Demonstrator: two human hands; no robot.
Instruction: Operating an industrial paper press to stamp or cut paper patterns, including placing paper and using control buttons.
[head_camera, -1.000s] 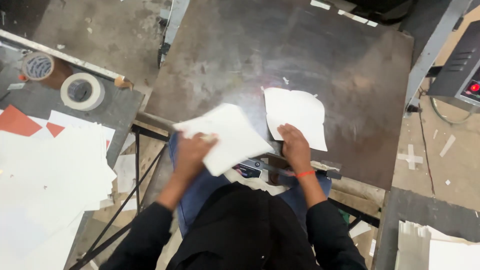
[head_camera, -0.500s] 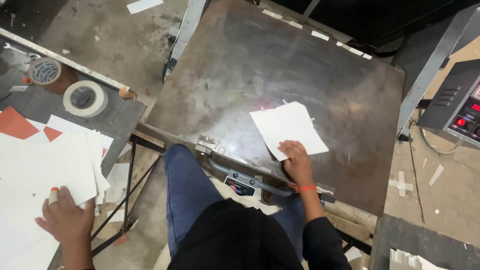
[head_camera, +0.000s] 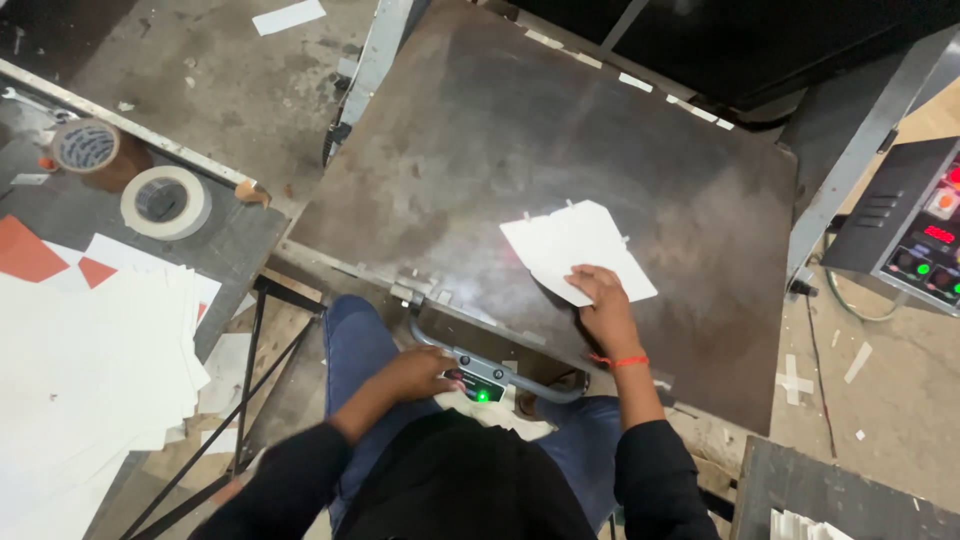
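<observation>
— Fingers of the right hand (head_camera: 603, 305) lie flat and spread on the near corner of the white card sheet (head_camera: 577, 250), pressing rather than pinching, so the sheet stays put on the dark metal plate (head_camera: 480, 140), right of the frame's centre.

— And the other hand?

— Left hand (head_camera: 420, 372) sits low at the frame's centre, curled at the grey bar handle (head_camera: 500, 370) beside a small green light (head_camera: 482, 395); whether it closes round the bar I cannot tell.

— Why is the sheet so near the lower edge?

— Likely so it is within reach from the seat.

— What lies at the left?

— White sheets (head_camera: 90, 380) are stacked at the lower left, within reach of that arm, with two tape rolls (head_camera: 165, 202) above them. A control box (head_camera: 915, 235) stands at the right edge.
</observation>
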